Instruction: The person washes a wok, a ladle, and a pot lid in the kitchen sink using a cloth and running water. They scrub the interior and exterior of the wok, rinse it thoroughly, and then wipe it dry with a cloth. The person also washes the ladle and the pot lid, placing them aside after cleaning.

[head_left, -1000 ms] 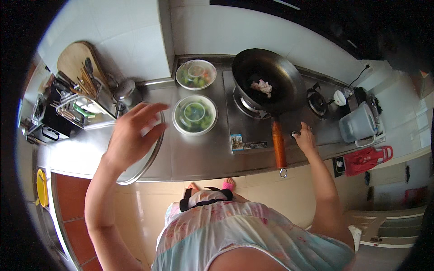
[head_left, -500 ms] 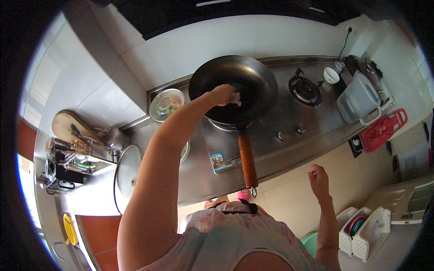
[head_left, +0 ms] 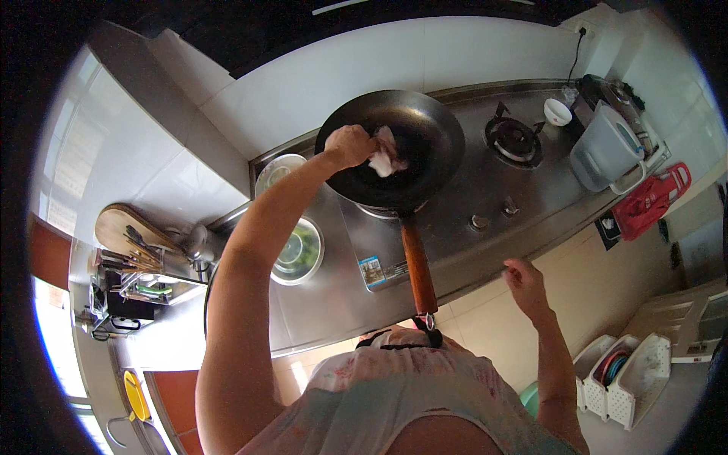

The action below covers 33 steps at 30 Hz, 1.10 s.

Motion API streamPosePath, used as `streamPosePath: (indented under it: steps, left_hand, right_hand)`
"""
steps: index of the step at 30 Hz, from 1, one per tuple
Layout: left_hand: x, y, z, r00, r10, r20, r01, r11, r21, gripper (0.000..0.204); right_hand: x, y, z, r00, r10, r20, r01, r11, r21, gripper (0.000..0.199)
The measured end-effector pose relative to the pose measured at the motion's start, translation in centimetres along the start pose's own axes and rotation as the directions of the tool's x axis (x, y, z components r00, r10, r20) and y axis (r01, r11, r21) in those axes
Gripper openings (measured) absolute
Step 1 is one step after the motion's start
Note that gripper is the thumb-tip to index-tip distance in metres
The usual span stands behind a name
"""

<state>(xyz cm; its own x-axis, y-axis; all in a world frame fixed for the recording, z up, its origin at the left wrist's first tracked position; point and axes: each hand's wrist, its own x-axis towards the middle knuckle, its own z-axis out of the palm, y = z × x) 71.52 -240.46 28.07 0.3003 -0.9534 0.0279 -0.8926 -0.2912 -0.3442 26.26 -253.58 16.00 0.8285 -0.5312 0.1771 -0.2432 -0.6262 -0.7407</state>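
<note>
My left hand [head_left: 350, 145] is over the left side of the black wok [head_left: 432, 163], its fingers closed on a crumpled pale tissue [head_left: 385, 154] with a pinkish tint. The tissue lies against the inside of the wok. Toward me points the wok's wooden handle [head_left: 416, 262], which neither hand touches. Off to the right of that handle, beyond the counter's front edge, my right hand [head_left: 526, 286] hangs in the air. Its fingers are loosely bent and apart, with nothing visible in them.
A covered bowl of green food [head_left: 297, 252] and another bowl [head_left: 279, 168] stand left of the wok. On the right are a bare burner [head_left: 514, 138], a small white bowl [head_left: 557, 112] and a clear pitcher [head_left: 605, 152]. Knives and utensils [head_left: 133, 258] fill a rack at left.
My left hand has moved left within the wok, and more of the tissue shows. My right hand has shifted slightly left and up. The green-food bowl has come out from behind my left arm.
</note>
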Motion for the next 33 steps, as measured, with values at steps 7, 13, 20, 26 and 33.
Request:
streamPosePath:
  steps: [7,13,20,26,33]
  left_hand:
    - [-2.1,-1.9,-7.3,0.868,-0.401,0.293,0.291,-0.067,-0.954,0.039]
    - [-2.8,-3.0,-7.4,0.86,-0.449,0.241,0.319,0.105,-0.942,0.047]
    - [-1.7,-2.3,-6.7,0.956,-0.286,0.066,-0.019,-0.287,-0.958,0.039]
    - [1.7,-4.4,-0.7,0.971,-0.223,-0.088,-0.074,0.07,-0.995,0.059]
    - [8.8,0.4,8.1,0.981,-0.084,0.174,0.157,0.869,-0.469,0.078]
  right_hand:
    - [3.3,-7.1,1.8,0.972,0.181,0.151,-0.235,0.801,0.55,0.023]
    - [5.2,-11.4,3.9,0.893,0.132,0.43,-0.428,0.546,0.721,0.051]
    - [5.2,-15.6,6.6,0.72,0.135,0.68,-0.691,0.217,0.689,0.068]
    - [4.9,-14.9,7.8,0.858,0.067,0.509,-0.474,0.484,0.736,0.042]
    - [5.8,-14.3,4.8,0.843,0.091,0.53,-0.492,0.531,0.69,0.038]
